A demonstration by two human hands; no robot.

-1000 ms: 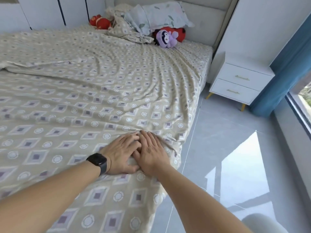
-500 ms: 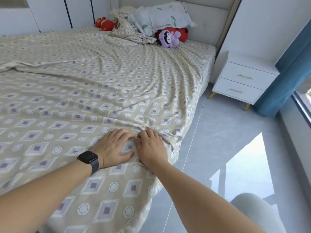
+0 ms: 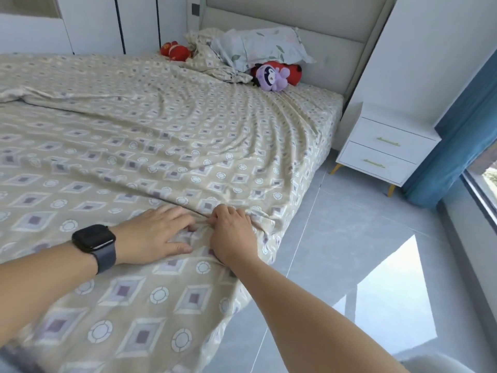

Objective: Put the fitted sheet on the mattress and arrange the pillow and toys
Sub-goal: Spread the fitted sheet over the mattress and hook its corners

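Observation:
A beige fitted sheet (image 3: 166,135) with diamond and circle prints covers the mattress, wrinkled toward the right edge. My left hand (image 3: 158,235), with a black watch on its wrist, rests on the sheet near the bed's right edge, its fingers curled into a fold. My right hand (image 3: 232,232) beside it grips bunched sheet fabric with curled fingers. At the headboard lies a leaf-print pillow (image 3: 265,45) over a crumpled beige cloth (image 3: 215,65). A purple plush toy (image 3: 270,76) lies in front of a red one (image 3: 291,71). Another red toy (image 3: 174,51) sits to the left.
A white two-drawer nightstand (image 3: 382,149) stands right of the bed. A blue curtain (image 3: 462,125) hangs by the window at far right. Grey tiled floor (image 3: 349,238) runs along the bed's right side. White wardrobe doors (image 3: 94,22) are behind the bed on the left.
Both hands went from lying flat and together on the sheet to curling into the fabric, gathering a fold. The view has swung a little toward the foot of the bed.

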